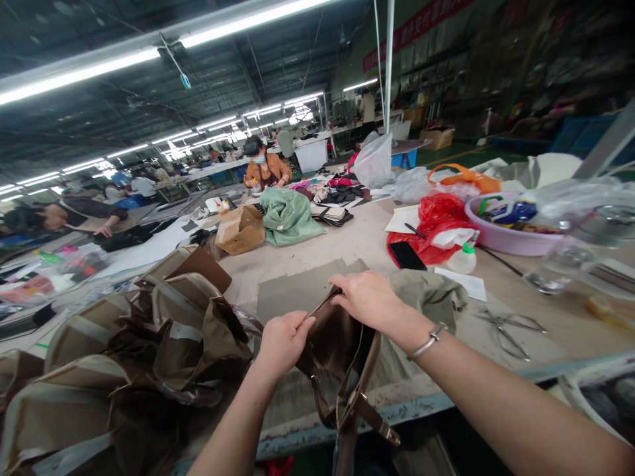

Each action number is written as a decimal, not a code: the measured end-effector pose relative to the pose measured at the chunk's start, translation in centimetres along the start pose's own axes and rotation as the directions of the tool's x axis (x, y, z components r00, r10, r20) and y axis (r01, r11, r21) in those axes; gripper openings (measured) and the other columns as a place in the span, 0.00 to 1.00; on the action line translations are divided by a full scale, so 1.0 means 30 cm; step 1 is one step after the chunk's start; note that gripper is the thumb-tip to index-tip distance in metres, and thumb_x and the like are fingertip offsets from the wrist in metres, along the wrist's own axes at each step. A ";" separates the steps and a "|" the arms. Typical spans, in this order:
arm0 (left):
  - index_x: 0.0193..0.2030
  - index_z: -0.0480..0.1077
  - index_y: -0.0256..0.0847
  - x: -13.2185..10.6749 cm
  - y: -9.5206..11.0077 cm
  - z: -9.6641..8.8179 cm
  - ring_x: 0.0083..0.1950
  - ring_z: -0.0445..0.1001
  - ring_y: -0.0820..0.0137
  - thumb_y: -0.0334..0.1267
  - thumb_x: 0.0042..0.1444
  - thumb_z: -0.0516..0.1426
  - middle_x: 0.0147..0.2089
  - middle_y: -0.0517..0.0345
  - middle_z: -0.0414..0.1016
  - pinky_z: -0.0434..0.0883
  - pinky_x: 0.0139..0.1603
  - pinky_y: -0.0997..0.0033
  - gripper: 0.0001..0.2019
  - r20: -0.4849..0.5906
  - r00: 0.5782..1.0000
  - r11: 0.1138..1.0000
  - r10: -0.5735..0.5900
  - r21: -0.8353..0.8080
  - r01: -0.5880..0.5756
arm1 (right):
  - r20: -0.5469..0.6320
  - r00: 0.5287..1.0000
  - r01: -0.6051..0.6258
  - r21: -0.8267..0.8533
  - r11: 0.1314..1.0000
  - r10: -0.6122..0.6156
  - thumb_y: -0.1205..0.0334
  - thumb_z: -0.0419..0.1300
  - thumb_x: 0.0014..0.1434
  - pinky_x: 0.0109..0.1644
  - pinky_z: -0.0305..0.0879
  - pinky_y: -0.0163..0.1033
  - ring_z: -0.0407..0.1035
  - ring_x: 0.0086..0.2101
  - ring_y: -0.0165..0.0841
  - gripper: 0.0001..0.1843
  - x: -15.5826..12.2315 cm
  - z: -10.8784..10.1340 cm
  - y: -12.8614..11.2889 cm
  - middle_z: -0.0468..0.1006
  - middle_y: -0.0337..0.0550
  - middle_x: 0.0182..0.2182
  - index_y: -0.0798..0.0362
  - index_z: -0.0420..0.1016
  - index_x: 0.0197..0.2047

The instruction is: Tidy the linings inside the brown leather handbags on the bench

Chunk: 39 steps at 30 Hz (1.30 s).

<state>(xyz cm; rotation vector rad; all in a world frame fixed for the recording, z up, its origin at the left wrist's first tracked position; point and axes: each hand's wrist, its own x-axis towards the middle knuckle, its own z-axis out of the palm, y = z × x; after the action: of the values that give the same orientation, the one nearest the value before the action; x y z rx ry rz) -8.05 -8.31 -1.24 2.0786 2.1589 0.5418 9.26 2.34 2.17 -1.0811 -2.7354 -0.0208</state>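
Note:
A brown handbag (342, 337) with straps and metal fittings hangs partly over the table's front edge, its mouth facing me. My left hand (284, 340) pinches the bag's upper rim between thumb and fingers. Farther along the same rim, my right hand (364, 299) grips the edge, thumb inside and fingers over it; a metal bangle (427, 342) circles that wrist. Beneath and beyond the bag lie flat grey-green sheets (288, 289). Left of my left hand stands a heap of similar brown bag pieces (193, 330) with pale edges.
Scissors (510, 327) lie at right, near a phone (407, 255), a small glue bottle (464, 258) and a red plastic bag (441, 221). A lilac basin (516, 239) stands behind them. Across the table are a cardboard box (241, 229), green cloth (288, 217) and a seated co-worker (268, 170).

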 end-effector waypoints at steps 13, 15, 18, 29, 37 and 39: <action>0.23 0.61 0.39 0.000 0.003 0.004 0.25 0.63 0.76 0.43 0.60 0.43 0.22 0.62 0.65 0.55 0.27 0.77 0.18 0.040 0.999 1.000 0.001 0.000 -0.001 | 0.026 1.000 0.005 0.017 1.000 -0.005 0.53 0.53 0.56 0.35 0.59 0.35 0.69 0.35 0.35 0.13 0.014 0.006 0.002 0.77 0.42 0.33 0.45 0.72 0.42; 0.23 0.62 0.39 0.002 0.002 0.002 0.26 0.63 0.75 0.44 0.60 0.43 0.23 0.61 0.66 0.55 0.27 0.77 0.18 0.049 0.999 1.000 0.001 0.011 -0.002 | 0.031 1.000 -0.006 0.023 1.000 0.006 0.53 0.53 0.55 0.35 0.59 0.35 0.69 0.34 0.35 0.12 0.016 0.009 0.001 0.77 0.42 0.33 0.46 0.73 0.40; 0.24 0.64 0.39 0.007 -0.002 -0.010 0.27 0.65 0.74 0.44 0.60 0.42 0.24 0.61 0.67 0.56 0.28 0.77 0.18 0.087 0.996 0.999 0.003 0.037 -0.006 | 0.019 1.000 -0.007 0.018 1.000 0.007 0.55 0.54 0.55 0.34 0.58 0.35 0.70 0.34 0.35 0.10 0.022 0.012 -0.006 0.77 0.42 0.32 0.47 0.73 0.36; 0.40 0.69 0.45 0.098 0.054 -0.070 0.39 0.72 0.66 0.47 0.56 0.49 0.39 0.57 0.75 0.62 0.37 0.72 0.13 0.242 0.970 0.963 -0.008 0.263 -0.057 | 0.017 1.000 -0.016 0.010 1.000 0.015 0.58 0.52 0.56 0.36 0.57 0.36 0.70 0.35 0.36 0.09 0.030 0.013 -0.011 0.77 0.45 0.33 0.50 0.72 0.34; 0.30 0.68 0.41 0.118 0.032 -0.036 0.30 0.70 0.70 0.46 0.60 0.42 0.28 0.57 0.74 0.55 0.28 0.73 0.18 0.214 0.977 0.941 -0.003 0.332 -0.069 | 0.007 0.996 0.085 0.121 0.989 -0.086 0.54 0.56 0.54 0.45 0.53 0.40 0.70 0.37 0.35 0.14 -0.002 0.007 0.058 0.78 0.40 0.33 0.46 0.70 0.44; 0.30 0.68 0.41 0.114 0.030 -0.034 0.30 0.70 0.70 0.46 0.61 0.42 0.28 0.58 0.74 0.54 0.28 0.73 0.18 0.206 0.979 0.944 0.005 0.323 -0.073 | -0.019 0.998 0.065 0.148 0.987 -0.063 0.57 0.56 0.54 0.49 0.50 0.43 0.70 0.38 0.34 0.17 -0.010 0.009 0.064 0.78 0.40 0.33 0.45 0.68 0.48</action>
<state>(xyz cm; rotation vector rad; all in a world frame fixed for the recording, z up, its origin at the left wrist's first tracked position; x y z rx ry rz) -7.74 -5.13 0.60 2.2243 2.2139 -0.0379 10.73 3.57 1.73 -0.9490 -2.7080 0.1630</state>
